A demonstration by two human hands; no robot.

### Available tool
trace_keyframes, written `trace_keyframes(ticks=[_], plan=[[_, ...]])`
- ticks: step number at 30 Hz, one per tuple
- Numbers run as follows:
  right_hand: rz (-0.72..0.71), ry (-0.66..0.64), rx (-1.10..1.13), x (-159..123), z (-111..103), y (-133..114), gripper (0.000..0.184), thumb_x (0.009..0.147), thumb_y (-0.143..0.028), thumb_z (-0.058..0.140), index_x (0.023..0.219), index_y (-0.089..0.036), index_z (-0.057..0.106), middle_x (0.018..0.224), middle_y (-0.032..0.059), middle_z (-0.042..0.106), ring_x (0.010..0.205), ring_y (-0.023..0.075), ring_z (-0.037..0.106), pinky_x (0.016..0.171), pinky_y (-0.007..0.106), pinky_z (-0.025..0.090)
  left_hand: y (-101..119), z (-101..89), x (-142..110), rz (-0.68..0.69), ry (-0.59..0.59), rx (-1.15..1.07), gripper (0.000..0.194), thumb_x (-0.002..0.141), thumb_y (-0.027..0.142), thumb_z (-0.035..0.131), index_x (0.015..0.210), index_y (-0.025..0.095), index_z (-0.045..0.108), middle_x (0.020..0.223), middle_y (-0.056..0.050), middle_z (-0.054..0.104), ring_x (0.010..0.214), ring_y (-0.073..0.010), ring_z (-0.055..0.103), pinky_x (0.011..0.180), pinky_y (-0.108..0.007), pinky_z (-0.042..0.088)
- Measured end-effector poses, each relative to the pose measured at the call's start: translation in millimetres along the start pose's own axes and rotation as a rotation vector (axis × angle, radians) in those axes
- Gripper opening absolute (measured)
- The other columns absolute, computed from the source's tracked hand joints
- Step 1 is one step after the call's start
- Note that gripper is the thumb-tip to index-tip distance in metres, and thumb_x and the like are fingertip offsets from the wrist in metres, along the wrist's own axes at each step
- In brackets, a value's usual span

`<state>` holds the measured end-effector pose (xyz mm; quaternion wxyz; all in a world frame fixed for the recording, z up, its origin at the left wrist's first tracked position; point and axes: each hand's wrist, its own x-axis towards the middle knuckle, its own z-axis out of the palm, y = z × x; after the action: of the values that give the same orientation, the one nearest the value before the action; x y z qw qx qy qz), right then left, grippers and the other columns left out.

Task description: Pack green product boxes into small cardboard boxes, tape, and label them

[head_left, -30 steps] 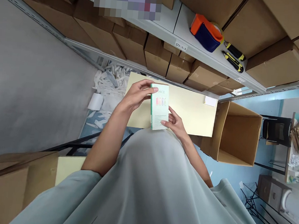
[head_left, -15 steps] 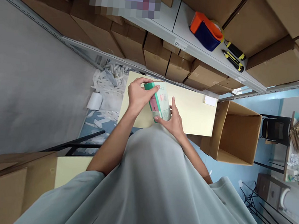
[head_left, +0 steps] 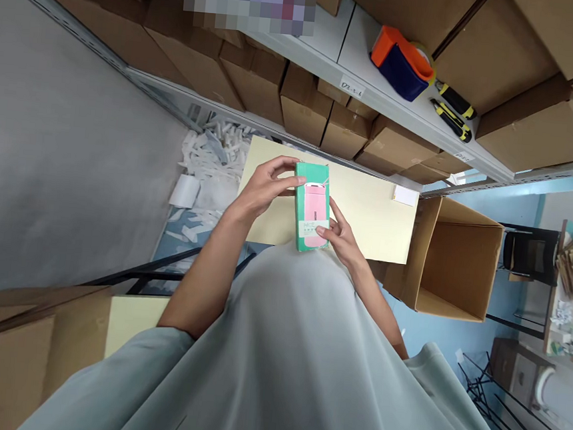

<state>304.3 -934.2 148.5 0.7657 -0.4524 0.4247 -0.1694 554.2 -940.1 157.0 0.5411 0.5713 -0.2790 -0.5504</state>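
Observation:
A small green product box with a pink device printed on its front is held up over the pale yellow table, close to my body. My left hand grips its upper left side, thumb on the front edge and fingers behind. Around the lower right side, my right hand closes on the box, its thumb lying across the printed front. The backs of the box and the fingertips behind it are hidden.
An open carton stands right of the table. Above is a shelf with a tape dispenser, a yellow-black utility knife and several cartons. A white slip lies on the table; paper scraps are heaped at left.
The box has been turned in my hands, so its green and pink face now faces me instead of its white side. Both hands still hold it.

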Motion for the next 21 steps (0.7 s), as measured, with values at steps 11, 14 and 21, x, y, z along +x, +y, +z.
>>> trace_keyframes(ticks=[11, 14, 21], plan=[[-0.159, 0.229, -0.298, 7.2, 3.2, 1.0, 0.127, 0.081, -0.060, 0.095, 0.184, -0.032, 0.026, 0.152, 0.0107, 0.067, 0.129, 0.0274, 0.073, 0.119, 0.044, 0.058, -5.6, 6.1, 5.6, 0.142, 0.161, 0.207, 0.050, 0.066, 0.040, 0.095, 0.109, 0.023, 0.078, 0.124, -0.006, 0.078, 0.110, -0.0294, 0.075, 0.092, -0.040, 0.066], [-0.154, 0.250, -0.446, 7.7, 10.0, -4.3, 0.134, 0.079, -0.056, 0.097, 0.185, -0.036, 0.019, 0.164, 0.0119, 0.059, 0.144, 0.0346, 0.063, 0.124, 0.051, 0.053, -2.4, 14.1, 1.7, 0.198, 0.230, 0.321, 0.044, 0.071, 0.036, 0.092, 0.113, 0.026, 0.080, 0.129, -0.006, 0.078, 0.119, -0.0301, 0.072, 0.097, -0.039, 0.065], [-0.137, 0.280, -0.379, 8.9, 12.9, -1.9, 0.132, 0.081, -0.055, 0.096, 0.185, -0.038, 0.018, 0.160, 0.0095, 0.065, 0.137, 0.0345, 0.067, 0.110, 0.046, 0.063, 6.7, 14.7, -2.4, 0.240, 0.152, 0.292, 0.065, 0.073, 0.042, 0.097, 0.133, 0.030, 0.074, 0.144, -0.009, 0.071, 0.137, -0.0334, 0.066, 0.100, -0.038, 0.065]])
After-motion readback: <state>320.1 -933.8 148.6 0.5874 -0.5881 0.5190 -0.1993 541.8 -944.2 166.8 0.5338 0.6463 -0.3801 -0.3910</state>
